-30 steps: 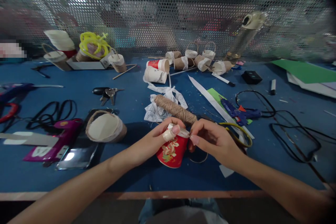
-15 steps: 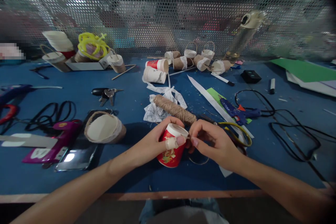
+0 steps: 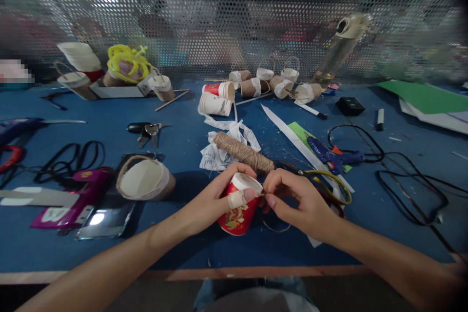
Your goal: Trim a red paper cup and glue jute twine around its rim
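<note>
My left hand wraps round a red paper cup with a gold print and a white rim; a bandage covers the thumb, which presses on the cup's side near the top. At the cup's right side, my right hand pinches a thin piece of twine against it. A loop of the twine hangs below the right fingers. Just behind both hands lies a roll of brown twine, on a heap of white lace ribbon. Yellow-handled scissors lie beside my right hand.
A twine-trimmed cup, a phone and a purple glue gun lie on the left. Keys are farther back. To the right are a blue glue gun and black cable. Several decorated cups line the back.
Hardly anything differs. The cup tilts very slightly in my left hand, and my right fingers shift a little at its side, still pinching the twine.
</note>
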{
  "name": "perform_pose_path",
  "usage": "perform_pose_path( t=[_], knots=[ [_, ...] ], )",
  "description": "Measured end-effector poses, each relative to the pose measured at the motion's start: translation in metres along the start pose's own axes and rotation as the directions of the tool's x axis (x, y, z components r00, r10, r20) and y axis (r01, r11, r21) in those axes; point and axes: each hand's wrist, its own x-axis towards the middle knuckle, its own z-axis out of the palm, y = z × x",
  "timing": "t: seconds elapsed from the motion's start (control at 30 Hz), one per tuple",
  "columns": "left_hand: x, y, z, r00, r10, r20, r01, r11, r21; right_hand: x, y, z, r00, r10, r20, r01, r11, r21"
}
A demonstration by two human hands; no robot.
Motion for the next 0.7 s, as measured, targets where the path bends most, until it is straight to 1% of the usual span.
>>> perform_pose_path(
  t=[0.2,0.43,0.7],
  knots=[
    [0.0006,-0.0006,-0.0003,1.0,0.008,-0.003,-0.009,1.0,-0.004,0.0004,0.0004,0.0008,1.0,-0.009,0.003,0.009,0.999,-0.03],
    [-0.0002,0.0003,0.0006,1.0,0.015,-0.025,-0.014,0.999,0.044,0.0002,-0.0009,0.001,1.0,-0.02,0.008,0.021,0.998,-0.061],
    [-0.0007,0.0025,-0.0001,1.0,-0.002,-0.018,0.003,0.999,0.034,0.0011,-0.0035,0.001,1.0,-0.012,0.002,0.012,0.998,-0.063]
  ],
)
